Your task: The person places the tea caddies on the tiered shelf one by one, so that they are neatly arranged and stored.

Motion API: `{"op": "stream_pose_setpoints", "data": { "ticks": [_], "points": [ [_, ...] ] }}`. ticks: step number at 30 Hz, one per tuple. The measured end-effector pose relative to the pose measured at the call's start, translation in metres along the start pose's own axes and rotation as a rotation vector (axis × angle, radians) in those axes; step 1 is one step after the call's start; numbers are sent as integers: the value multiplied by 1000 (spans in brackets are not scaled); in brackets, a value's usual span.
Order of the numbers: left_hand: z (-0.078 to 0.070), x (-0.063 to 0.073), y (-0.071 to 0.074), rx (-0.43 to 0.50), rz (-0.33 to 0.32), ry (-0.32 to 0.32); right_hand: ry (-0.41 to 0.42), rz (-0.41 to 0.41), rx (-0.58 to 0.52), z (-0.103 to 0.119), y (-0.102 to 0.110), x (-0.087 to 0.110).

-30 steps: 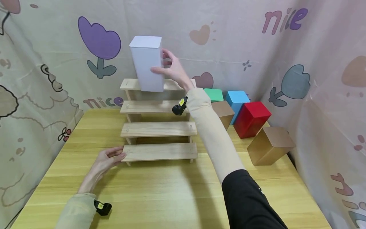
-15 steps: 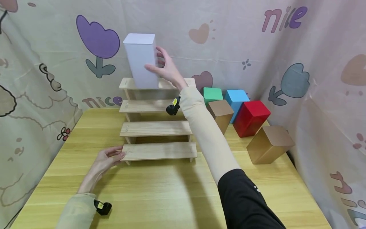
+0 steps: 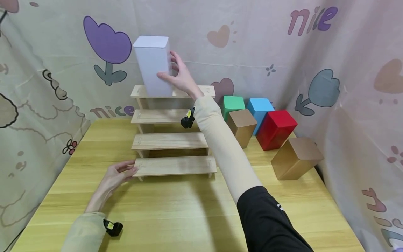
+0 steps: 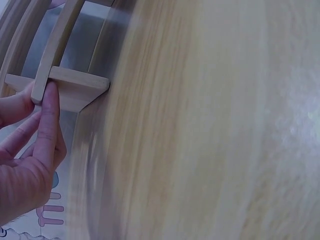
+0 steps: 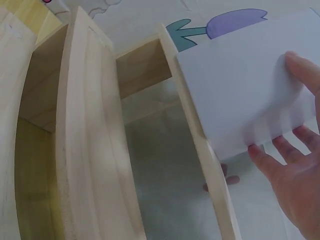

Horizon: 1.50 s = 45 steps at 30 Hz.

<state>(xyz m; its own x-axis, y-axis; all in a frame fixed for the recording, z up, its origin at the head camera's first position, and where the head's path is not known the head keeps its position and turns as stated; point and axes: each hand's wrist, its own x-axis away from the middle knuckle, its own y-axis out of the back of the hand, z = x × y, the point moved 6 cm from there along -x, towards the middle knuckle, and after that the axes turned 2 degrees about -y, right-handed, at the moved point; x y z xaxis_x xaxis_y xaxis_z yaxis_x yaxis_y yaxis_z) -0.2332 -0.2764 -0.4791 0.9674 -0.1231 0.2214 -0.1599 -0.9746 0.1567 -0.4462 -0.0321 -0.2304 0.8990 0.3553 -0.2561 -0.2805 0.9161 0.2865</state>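
A tall white box (image 3: pixel 152 70) stands upright at the top tier of a wooden stepped rack (image 3: pixel 174 166), toward that tier's left part. My right hand (image 3: pixel 181 75) holds the box from its right side, thumb on the front face and fingers along the side. In the right wrist view the white box (image 5: pixel 250 80) meets the top board at its lower edge. My left hand (image 3: pixel 114 176) pinches the left end of the lowest step. The left wrist view shows thumb and fingers of the left hand (image 4: pixel 35 145) on either side of that board's end.
Right of the rack stand a green box (image 3: pixel 233 103), a blue box (image 3: pixel 260 108), a red box (image 3: pixel 277 129) and two brown boxes, one (image 3: pixel 242 126) near the rack and one (image 3: pixel 296 159) by the table's right edge. Printed cloth (image 3: pixel 189 21) hangs behind.
My right hand has moved left and slightly up with the white box, slowing in the last half second. The left hand keeps its place on the lowest step.
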Motion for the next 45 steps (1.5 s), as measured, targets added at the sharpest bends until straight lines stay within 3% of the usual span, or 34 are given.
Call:
{"op": "stream_pose_setpoints", "data": {
  "ticks": [18, 25, 30, 45],
  "points": [
    [-1, 1, -2, -3, -8, -16, 8, 8, 34, -1, -3, -1],
    [-3, -1, -3, 58, -5, -29, 4, -20, 78, 1, 0, 2],
    [-4, 0, -2, 52, -7, -33, 8, -23, 85, 0, 0, 1],
    [-3, 1, -1, 43, -7, -47, 32, 28, 157, 11, 12, 8]
  ]
}}
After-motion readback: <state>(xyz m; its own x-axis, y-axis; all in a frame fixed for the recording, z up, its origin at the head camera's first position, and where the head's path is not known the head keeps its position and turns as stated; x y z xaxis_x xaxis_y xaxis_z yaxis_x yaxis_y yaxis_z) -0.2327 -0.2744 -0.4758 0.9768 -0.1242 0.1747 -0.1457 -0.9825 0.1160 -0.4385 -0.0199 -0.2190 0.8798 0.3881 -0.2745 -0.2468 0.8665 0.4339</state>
